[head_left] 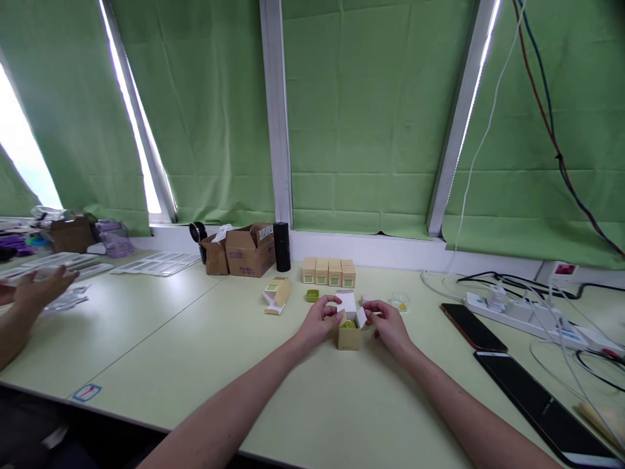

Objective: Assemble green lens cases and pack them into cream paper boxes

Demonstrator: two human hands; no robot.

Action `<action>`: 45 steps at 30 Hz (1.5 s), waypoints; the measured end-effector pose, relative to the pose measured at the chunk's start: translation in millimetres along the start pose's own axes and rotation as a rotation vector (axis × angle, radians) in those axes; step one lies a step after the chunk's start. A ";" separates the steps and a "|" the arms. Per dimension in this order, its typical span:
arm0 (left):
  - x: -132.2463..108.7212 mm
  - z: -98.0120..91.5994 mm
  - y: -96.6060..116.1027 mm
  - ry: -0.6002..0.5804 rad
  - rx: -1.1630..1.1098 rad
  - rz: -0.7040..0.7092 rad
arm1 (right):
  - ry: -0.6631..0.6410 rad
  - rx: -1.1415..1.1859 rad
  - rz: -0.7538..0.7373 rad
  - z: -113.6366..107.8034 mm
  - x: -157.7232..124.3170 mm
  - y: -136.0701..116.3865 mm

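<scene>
In front of me a small brown cardboard box (349, 341) stands upright on the table with its white-lined flaps up. A yellow-green item (348, 324) sits inside it; its kind is hard to make out. My left hand (318, 324) pinches the box's left flap between thumb and fingers. On the other side, my right hand (389, 324) has its fingertips closed on the right flap. Just behind lie a small green container (312, 296) and an open, tipped box (277, 295). A clear plastic piece (400, 301) with a yellow spot lies beyond my right hand.
Several closed small boxes (329, 272) stand in a row at the back. Left of them are a black cylinder (282, 247) and a larger carton (250, 251). Phones (473, 327) and a power strip (527, 312) with cables lie right. Another person's hand (41, 290) is at far left.
</scene>
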State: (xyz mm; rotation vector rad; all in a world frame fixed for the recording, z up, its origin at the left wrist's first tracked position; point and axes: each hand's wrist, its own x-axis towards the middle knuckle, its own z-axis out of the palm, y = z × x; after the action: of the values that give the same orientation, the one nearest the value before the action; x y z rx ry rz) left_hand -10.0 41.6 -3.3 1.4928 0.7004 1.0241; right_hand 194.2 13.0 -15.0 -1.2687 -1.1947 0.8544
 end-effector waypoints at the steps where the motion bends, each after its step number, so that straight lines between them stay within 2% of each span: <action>1: 0.2 0.1 -0.7 0.003 0.015 0.008 | -0.001 0.003 0.002 0.0 -0.4 -0.4; 11: -1.4 3.7 1.9 0.007 0.046 0.005 | -0.018 0.049 0.014 1.2 -4.8 -7.9; 19: -0.2 3.9 0.3 0.008 0.049 0.021 | -0.091 0.149 0.047 5.5 -12.1 -10.9; 30: -1.1 4.3 1.5 -0.002 0.028 0.014 | -0.112 0.080 0.045 14.8 -18.7 -12.6; 45: -1.4 6.2 3.3 0.000 0.035 0.021 | -0.146 0.007 0.044 16.1 -12.3 -5.4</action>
State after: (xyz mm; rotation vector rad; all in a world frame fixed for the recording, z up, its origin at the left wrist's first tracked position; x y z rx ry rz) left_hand -5.5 36.9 -0.3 1.5329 0.7077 1.0327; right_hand 175.2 4.3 -13.5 -1.2480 -1.2817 0.9965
